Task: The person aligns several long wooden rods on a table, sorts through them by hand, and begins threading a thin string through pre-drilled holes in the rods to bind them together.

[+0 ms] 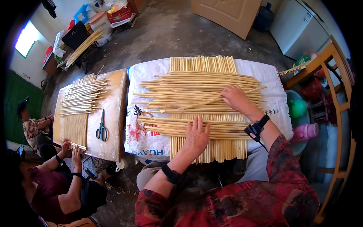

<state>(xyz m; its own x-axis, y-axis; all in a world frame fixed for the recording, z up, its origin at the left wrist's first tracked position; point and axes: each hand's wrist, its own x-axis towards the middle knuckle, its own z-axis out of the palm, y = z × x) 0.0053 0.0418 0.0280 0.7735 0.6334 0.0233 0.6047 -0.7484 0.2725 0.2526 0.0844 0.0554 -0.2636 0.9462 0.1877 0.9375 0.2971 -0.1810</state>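
Observation:
On the cloth-covered table (268, 81), long pale reed-like stalks (204, 81) lie crosswise over a mat of shorter stalks (204, 65) set side by side. My left hand (197, 138) lies flat on the near bundle of stalks (227, 130), fingers stretched out and a little apart. Over the far bundle, my right hand (235, 98) has its fingers closed on one stalk (204, 103), which slants across the others, its right end farther from me. The fingertips' undersides are hidden. Between the two bundles, part of the mat shows.
At the left, a co-worker's hands (72, 149) touch a similar mat (75, 128) on a wooden board (109, 87), beside blue-handled scissors (101, 128). A wooden chair (334, 75) and a basin (293, 100) with a pink flask (306, 131) stand at the right.

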